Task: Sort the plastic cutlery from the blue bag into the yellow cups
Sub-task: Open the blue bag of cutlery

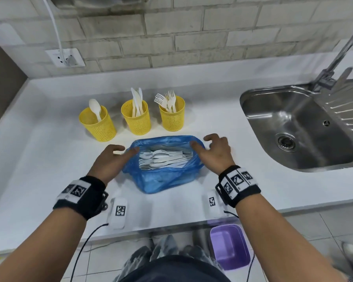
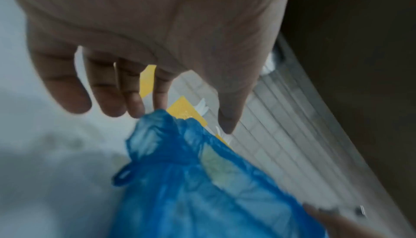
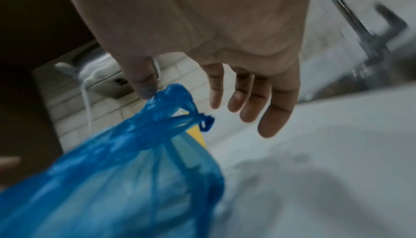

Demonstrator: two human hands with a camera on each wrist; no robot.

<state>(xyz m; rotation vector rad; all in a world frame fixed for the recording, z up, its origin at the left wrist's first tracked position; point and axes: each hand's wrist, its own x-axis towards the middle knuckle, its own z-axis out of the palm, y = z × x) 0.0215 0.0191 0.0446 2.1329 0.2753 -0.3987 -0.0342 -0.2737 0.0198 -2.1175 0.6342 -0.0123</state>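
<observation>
Lying open-mouthed on the white countertop, the blue bag sits near the front edge, centred between both hands. White plastic cutlery is visible inside it, heaped loosely; spoon bowls and flat handles can be made out, other types cannot be told. The left hand is at the bag's left rim with fingers spread and nearly straight; the left wrist view shows fingertips touching the gathered rim, with nothing gripped. The right hand is at the right rim, likewise spread wide; the right wrist view shows the thumb touching the bunched plastic while the other fingers stand clear of it. Both wrist views are blurred. Behind the bag stand three yellow mesh cups in a row, apart from one another: the left cup holds one white spoon, the middle cup holds knives, the right cup holds forks. A stainless sink with a faucet lies to the right. A wall socket with a white cable is on the brick-tiled wall. A purple tub sits on the floor below the counter edge.
</observation>
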